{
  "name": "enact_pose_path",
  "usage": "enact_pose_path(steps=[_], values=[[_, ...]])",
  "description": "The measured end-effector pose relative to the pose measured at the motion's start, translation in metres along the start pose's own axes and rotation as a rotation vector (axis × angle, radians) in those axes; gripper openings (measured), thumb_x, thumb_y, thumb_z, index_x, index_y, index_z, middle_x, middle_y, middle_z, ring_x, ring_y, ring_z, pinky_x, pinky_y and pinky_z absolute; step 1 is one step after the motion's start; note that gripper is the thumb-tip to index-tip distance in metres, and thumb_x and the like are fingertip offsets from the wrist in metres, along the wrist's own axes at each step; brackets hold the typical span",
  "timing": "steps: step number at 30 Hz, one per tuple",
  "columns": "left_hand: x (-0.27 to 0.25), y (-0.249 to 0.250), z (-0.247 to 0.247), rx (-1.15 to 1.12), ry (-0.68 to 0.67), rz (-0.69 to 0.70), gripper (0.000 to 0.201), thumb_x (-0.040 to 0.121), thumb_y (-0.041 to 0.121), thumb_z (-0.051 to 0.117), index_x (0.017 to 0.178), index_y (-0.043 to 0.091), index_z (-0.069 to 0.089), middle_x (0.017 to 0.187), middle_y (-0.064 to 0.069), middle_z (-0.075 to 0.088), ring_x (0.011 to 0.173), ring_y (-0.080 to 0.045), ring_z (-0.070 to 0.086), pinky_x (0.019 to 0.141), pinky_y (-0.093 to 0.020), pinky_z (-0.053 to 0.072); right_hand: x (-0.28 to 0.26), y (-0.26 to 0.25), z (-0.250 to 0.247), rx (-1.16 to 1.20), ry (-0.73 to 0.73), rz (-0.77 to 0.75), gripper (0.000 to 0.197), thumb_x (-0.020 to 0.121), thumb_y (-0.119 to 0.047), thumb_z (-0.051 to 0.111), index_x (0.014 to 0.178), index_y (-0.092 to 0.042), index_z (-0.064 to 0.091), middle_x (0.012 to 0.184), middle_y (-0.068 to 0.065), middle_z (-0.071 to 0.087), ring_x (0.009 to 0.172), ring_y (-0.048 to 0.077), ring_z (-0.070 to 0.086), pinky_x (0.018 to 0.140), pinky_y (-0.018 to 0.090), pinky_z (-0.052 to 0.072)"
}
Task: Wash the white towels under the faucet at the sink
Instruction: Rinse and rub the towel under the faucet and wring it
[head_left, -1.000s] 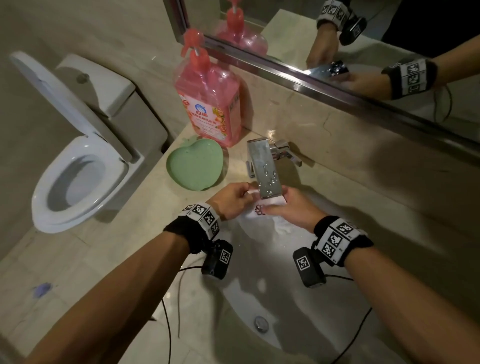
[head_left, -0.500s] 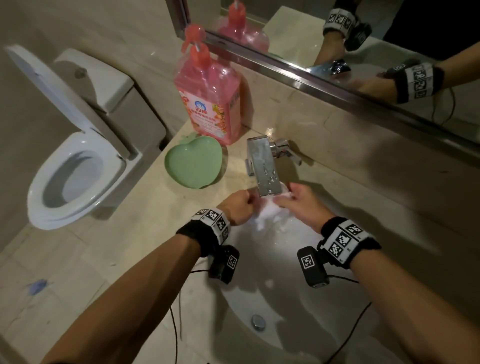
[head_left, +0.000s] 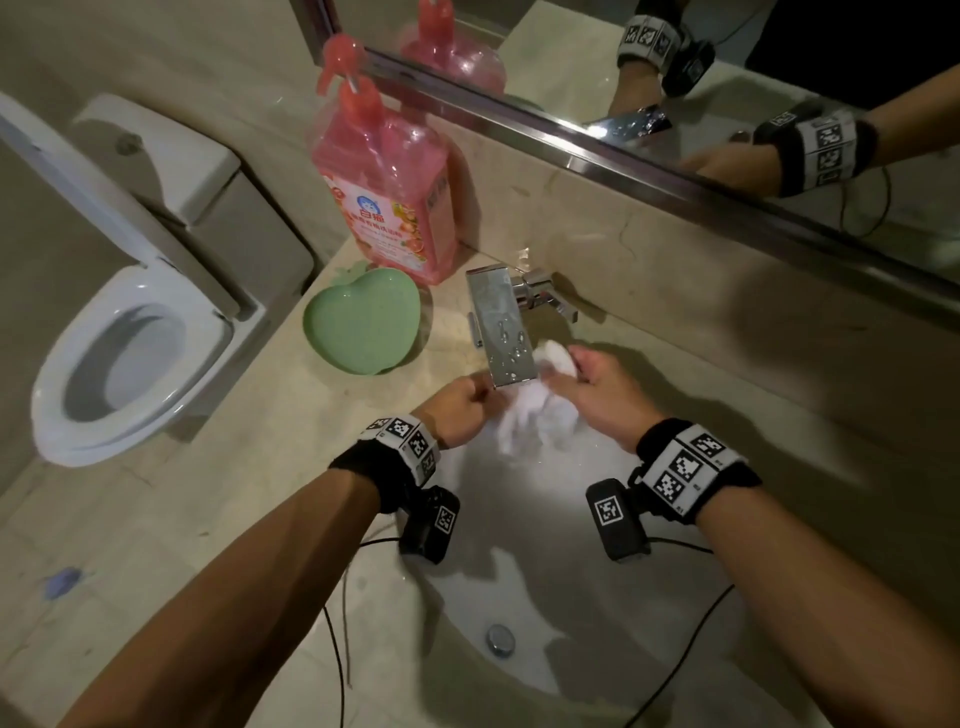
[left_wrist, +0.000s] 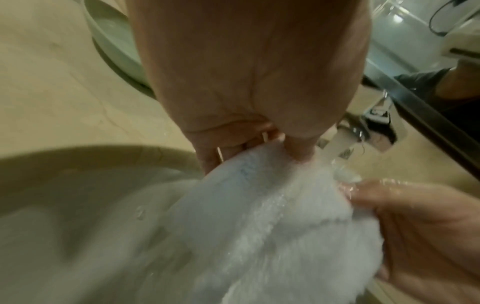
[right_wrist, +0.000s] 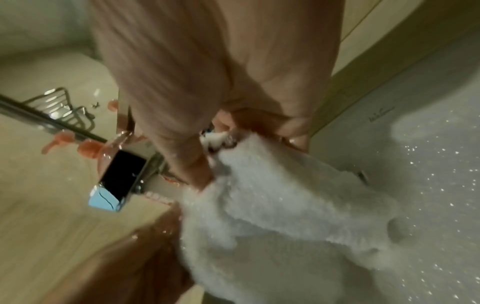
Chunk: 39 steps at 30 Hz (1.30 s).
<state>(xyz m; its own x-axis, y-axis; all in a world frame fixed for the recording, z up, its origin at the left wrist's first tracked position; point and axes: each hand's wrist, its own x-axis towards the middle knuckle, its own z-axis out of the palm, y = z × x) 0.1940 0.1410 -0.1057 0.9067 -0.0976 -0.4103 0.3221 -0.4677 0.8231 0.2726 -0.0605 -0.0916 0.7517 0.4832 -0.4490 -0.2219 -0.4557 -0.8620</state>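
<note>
A wet white towel (head_left: 535, 415) hangs bunched between both hands, just under the spout of the chrome faucet (head_left: 501, 332) over the white sink (head_left: 519, 545). My left hand (head_left: 460, 408) grips its left end, fingers curled round the cloth (left_wrist: 259, 195). My right hand (head_left: 592, 382) grips the right end, with a wad of towel (head_left: 558, 356) sticking out above the fingers. Water runs from the spout (left_wrist: 337, 164) onto the towel. In the right wrist view the towel (right_wrist: 285, 216) trails down from my curled fingers (right_wrist: 293, 127).
A green heart-shaped dish (head_left: 363, 327) and a pink pump bottle (head_left: 387, 192) stand on the counter left of the faucet. A mirror (head_left: 675, 78) runs along the back wall. A toilet (head_left: 124, 364) with raised lid stands left. The drain (head_left: 500, 638) lies near the basin front.
The towel was spread flatter under the spout; now it is bunched up. My right hand has shifted up and right beside the faucet, and my left has moved slightly right.
</note>
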Motion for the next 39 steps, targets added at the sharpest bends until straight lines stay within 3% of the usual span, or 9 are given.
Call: enact_pose_path(steps=[3,6,10,16,20,24,30,36,39], values=[[-0.009,0.002,-0.021,0.025,0.083,-0.019,0.017,0.102,0.025,0.050,0.091,0.030,0.063,0.082,0.012,0.064,0.075,-0.005,0.058,0.079,-0.031,0.048,0.004,-0.001,0.010,-0.001,-0.142,0.062,0.072,0.083,-0.029,0.083,0.146,-0.023,0.049,0.130,-0.010,0.065,0.110,0.017,0.068,0.095,0.053,0.056],[-0.018,0.010,-0.035,0.043,0.097,-0.014,0.019,0.097,0.034,0.058,0.078,0.032,0.060,0.071,0.013,0.061,0.064,-0.004,0.056,0.069,-0.026,0.044,0.008,-0.004,0.033,-0.137,-0.226,-0.046,0.046,0.080,-0.043,0.083,0.122,-0.047,0.066,0.114,-0.022,0.072,0.108,-0.001,0.066,0.097,0.040,0.054],[-0.023,0.014,-0.048,0.027,0.105,-0.039,0.014,0.093,0.039,0.055,0.088,0.027,0.059,0.081,0.006,0.063,0.072,-0.011,0.058,0.073,-0.033,0.050,0.018,-0.010,0.050,-0.067,-0.180,-0.028,0.008,0.085,-0.050,0.074,0.092,-0.053,0.073,0.087,-0.024,0.075,0.088,-0.001,0.068,0.081,0.033,0.055],[-0.018,0.005,-0.039,0.125,0.114,-0.108,0.013,0.098,0.021,0.056,0.103,0.010,0.060,0.085,-0.001,0.060,0.079,-0.020,0.055,0.076,-0.033,0.045,0.020,-0.006,0.030,0.018,-0.153,0.026,0.023,0.093,-0.015,0.069,0.102,-0.035,0.072,0.102,-0.018,0.076,0.096,0.000,0.070,0.087,0.032,0.051],[-0.004,0.021,-0.020,0.151,0.031,-0.011,0.027,0.098,0.015,0.054,0.123,0.014,0.063,0.115,-0.004,0.069,0.106,-0.023,0.063,0.095,-0.033,0.049,0.008,-0.002,0.020,-0.139,-0.170,-0.008,0.031,0.079,-0.051,0.075,0.108,-0.040,0.073,0.109,-0.019,0.075,0.107,0.001,0.066,0.092,0.029,0.048],[0.011,0.029,-0.009,0.094,-0.010,-0.010,0.034,0.096,0.022,0.058,0.130,0.020,0.062,0.125,-0.005,0.066,0.110,-0.021,0.062,0.098,-0.037,0.050,0.003,0.004,0.007,-0.285,-0.114,-0.005,0.043,0.096,-0.052,0.061,0.098,-0.011,0.073,0.079,-0.003,0.065,0.074,0.016,0.060,0.069,0.032,0.043],[0.008,0.011,-0.002,-0.025,0.024,-0.018,0.032,0.093,0.013,0.059,0.114,0.036,0.064,0.093,0.023,0.066,0.084,0.000,0.063,0.071,-0.011,0.046,0.003,-0.001,-0.011,0.112,0.002,0.113,0.030,0.100,-0.040,0.059,0.108,-0.013,0.072,0.103,0.010,0.074,0.088,0.021,0.070,0.070,0.026,0.050],[0.000,0.017,-0.011,-0.039,0.090,0.016,0.029,0.096,0.014,0.057,0.123,0.022,0.065,0.116,0.002,0.070,0.104,-0.016,0.065,0.096,-0.035,0.052,0.002,0.006,0.008,-0.402,-0.129,0.019,0.044,0.086,-0.036,0.077,0.123,-0.016,0.065,0.112,-0.008,0.066,0.095,0.002,0.063,0.077,0.017,0.047],[-0.005,0.017,-0.022,-0.001,0.085,0.052,0.026,0.097,0.013,0.058,0.121,0.015,0.066,0.121,-0.001,0.068,0.110,-0.015,0.063,0.101,-0.032,0.047,0.003,0.002,0.026,-0.264,-0.137,-0.020,0.021,0.086,-0.043,0.076,0.099,-0.027,0.074,0.092,-0.016,0.076,0.085,0.012,0.072,0.062,0.021,0.055]])
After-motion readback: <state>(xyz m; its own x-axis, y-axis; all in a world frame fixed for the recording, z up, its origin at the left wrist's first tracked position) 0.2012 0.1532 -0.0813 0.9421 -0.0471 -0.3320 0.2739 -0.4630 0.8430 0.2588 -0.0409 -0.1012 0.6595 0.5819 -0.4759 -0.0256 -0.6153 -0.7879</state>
